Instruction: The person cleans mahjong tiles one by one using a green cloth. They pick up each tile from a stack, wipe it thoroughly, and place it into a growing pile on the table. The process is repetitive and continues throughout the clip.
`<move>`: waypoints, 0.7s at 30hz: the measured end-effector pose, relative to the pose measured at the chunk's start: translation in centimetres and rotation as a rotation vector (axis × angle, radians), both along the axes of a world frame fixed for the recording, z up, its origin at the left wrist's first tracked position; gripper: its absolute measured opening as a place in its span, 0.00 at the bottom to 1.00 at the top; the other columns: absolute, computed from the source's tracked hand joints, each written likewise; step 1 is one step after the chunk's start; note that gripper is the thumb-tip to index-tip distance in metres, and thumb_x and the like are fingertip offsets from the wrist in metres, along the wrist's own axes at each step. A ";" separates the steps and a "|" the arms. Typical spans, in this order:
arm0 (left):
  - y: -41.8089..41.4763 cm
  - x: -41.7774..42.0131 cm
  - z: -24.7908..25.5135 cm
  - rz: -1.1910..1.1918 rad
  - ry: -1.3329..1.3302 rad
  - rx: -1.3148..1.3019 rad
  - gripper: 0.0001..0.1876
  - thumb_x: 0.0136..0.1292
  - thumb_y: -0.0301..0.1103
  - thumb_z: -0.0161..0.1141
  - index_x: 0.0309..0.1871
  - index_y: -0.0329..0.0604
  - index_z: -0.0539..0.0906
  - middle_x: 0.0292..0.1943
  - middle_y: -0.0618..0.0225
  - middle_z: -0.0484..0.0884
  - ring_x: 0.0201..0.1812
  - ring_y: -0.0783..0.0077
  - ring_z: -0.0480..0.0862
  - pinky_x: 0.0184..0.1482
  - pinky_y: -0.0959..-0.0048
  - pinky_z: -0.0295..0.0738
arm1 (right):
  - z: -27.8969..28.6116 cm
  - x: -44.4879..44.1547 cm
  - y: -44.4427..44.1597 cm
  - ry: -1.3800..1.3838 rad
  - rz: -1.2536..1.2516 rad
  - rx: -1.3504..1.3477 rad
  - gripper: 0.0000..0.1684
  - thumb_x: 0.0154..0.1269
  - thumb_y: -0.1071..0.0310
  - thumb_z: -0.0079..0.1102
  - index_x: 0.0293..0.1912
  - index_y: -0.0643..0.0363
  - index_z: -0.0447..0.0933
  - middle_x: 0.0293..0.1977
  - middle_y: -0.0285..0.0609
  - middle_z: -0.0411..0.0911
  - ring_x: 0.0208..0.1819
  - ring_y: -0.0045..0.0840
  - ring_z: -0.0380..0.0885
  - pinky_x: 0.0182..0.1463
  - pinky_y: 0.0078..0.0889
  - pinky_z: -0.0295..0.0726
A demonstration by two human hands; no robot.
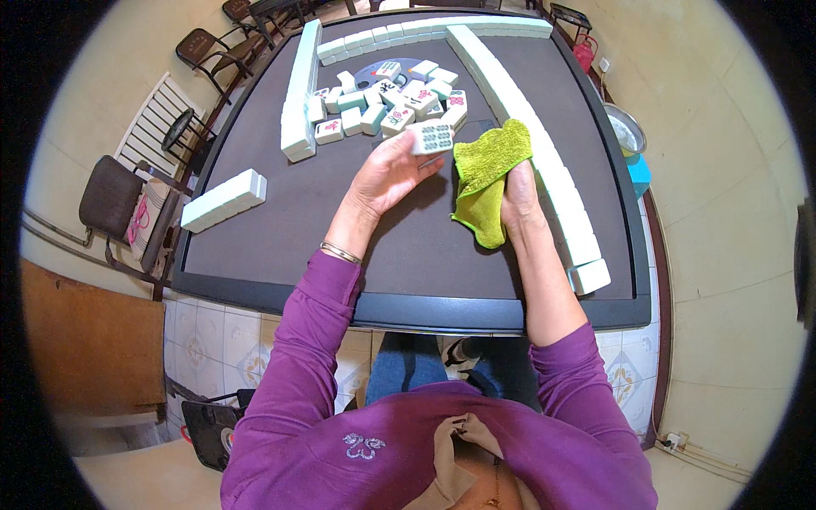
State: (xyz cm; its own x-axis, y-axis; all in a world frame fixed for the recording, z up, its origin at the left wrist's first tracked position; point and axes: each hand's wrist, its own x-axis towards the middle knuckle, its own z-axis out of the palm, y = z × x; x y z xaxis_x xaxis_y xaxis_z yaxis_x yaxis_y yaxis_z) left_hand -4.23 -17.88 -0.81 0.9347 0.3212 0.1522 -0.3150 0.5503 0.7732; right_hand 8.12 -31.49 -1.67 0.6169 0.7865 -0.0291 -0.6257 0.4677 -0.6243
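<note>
Between the thumb and fingers of my left hand (pixel 389 175) is a mahjong tile (pixel 433 138), its face with green circles turned up. My right hand (pixel 521 194) grips a yellow-green microfibre cloth (pixel 489 169), which hangs over the fingers just right of the tile, apart from it. Beyond my hands lies a loose pile of mahjong tiles (pixel 373 118), some face up, others on their sides or backs. It partly covers the round centre panel (pixel 366 76) of the mahjong table (pixel 408 268).
Rows of tiles stand along the left (pixel 299 102), the back (pixel 389 33) and the right (pixel 535 127), close to my right forearm. A short row (pixel 223 201) sits at the left edge. The dark raised rim (pixel 446 312) borders the table. Chairs (pixel 121 197) line the left wall; a metal basin (pixel 625 129) is at right.
</note>
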 end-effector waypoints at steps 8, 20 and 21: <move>-0.2 0.3 -0.2 -0.237 -0.139 -0.339 0.27 0.69 0.45 0.37 0.64 0.32 0.58 0.59 0.46 0.65 0.57 0.58 0.70 0.59 0.64 0.65 | -0.1 -0.8 0.1 -0.099 0.089 -0.074 0.17 0.68 0.56 0.44 0.46 0.58 0.70 0.37 0.39 0.75 0.39 0.22 0.77 0.41 0.28 0.79; -3.4 1.2 -1.1 0.467 0.064 1.400 0.30 0.46 0.25 0.57 0.57 0.34 0.67 0.54 0.52 0.69 0.59 0.56 0.67 0.61 0.64 0.59 | -1.2 -1.2 0.5 -0.161 0.091 -0.119 0.16 0.66 0.60 0.49 0.49 0.58 0.69 0.40 0.35 0.73 0.41 0.18 0.74 0.41 0.22 0.76; -3.3 1.3 -1.2 0.534 0.043 1.440 0.29 0.45 0.25 0.56 0.56 0.34 0.68 0.52 0.52 0.71 0.58 0.55 0.67 0.60 0.63 0.60 | -1.1 -1.4 0.6 -0.205 0.079 -0.129 0.16 0.66 0.60 0.49 0.49 0.58 0.69 0.41 0.36 0.73 0.41 0.18 0.73 0.42 0.22 0.75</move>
